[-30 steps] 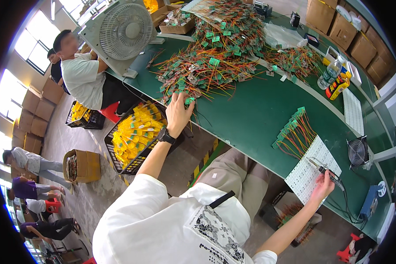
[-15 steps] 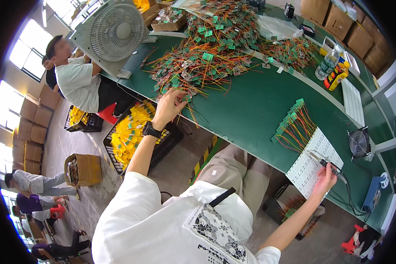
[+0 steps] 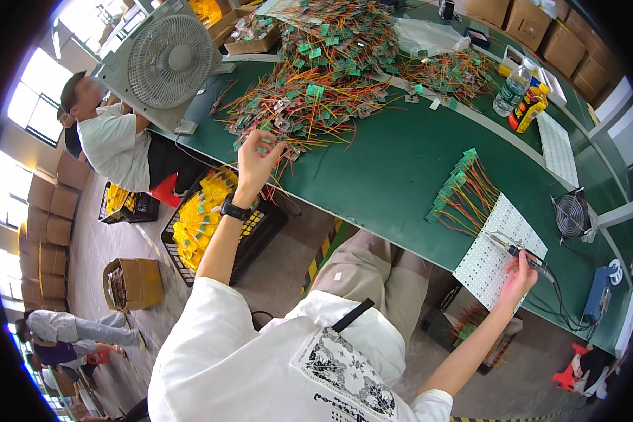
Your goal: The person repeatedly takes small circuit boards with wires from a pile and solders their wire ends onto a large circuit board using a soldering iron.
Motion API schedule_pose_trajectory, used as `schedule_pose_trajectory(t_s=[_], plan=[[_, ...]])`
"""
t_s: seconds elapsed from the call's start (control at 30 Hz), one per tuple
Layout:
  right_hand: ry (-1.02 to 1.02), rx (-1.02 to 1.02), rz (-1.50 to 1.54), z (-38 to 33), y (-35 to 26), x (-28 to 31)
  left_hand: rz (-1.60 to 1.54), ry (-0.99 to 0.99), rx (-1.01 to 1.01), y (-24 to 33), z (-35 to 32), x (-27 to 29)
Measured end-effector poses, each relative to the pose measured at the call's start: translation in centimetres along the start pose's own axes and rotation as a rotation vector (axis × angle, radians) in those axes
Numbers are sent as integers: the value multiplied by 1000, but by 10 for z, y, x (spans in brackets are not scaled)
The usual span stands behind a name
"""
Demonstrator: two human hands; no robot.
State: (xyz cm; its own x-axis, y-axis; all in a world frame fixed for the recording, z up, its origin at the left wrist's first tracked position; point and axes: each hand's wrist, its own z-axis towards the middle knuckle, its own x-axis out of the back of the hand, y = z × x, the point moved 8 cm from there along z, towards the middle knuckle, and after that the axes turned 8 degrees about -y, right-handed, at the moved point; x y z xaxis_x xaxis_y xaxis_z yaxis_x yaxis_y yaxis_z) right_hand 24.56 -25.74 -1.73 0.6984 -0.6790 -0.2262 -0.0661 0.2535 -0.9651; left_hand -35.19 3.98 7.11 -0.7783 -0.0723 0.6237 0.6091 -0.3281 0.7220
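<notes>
My left hand [image 3: 257, 160], with a black watch on its wrist, is at the near edge of a big heap of small green circuit boards with red and yellow wires [image 3: 288, 105]. Its thumb and fingers are curled together; what lies between them is too small to make out. In my right hand [image 3: 519, 280] is a soldering iron [image 3: 532, 261], its metal tip pointing left above a white panel [image 3: 482, 271] dotted with rows of small marks. A fanned row of wired green boards [image 3: 451, 188] lies against the panel's far left side, wires toward the panel.
A large grey fan [image 3: 169, 62] stands at the table's left end. Below it are black crates of yellow pieces [image 3: 198, 218]. On the right are a water bottle [image 3: 513, 88], a yellow-and-black bottle [image 3: 529, 107], a small round fan [image 3: 572, 214] and a blue soldering unit [image 3: 598, 301]. Another person [image 3: 116, 141] sits far left.
My left hand has risen slightly from the heap's edge, its fingers now higher and more curled. The right hand keeps the soldering iron over the panel. The whole view has shifted a little.
</notes>
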Motion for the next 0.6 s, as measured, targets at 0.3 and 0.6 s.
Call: schedule_pose_trajectory(t_s=[0.3, 0.6], plan=[[23, 5, 1, 1, -1, 2, -976, -143, 205, 49, -42, -45], [31, -10, 10, 0, -1, 0, -1038, -397, 237, 61, -71, -93]])
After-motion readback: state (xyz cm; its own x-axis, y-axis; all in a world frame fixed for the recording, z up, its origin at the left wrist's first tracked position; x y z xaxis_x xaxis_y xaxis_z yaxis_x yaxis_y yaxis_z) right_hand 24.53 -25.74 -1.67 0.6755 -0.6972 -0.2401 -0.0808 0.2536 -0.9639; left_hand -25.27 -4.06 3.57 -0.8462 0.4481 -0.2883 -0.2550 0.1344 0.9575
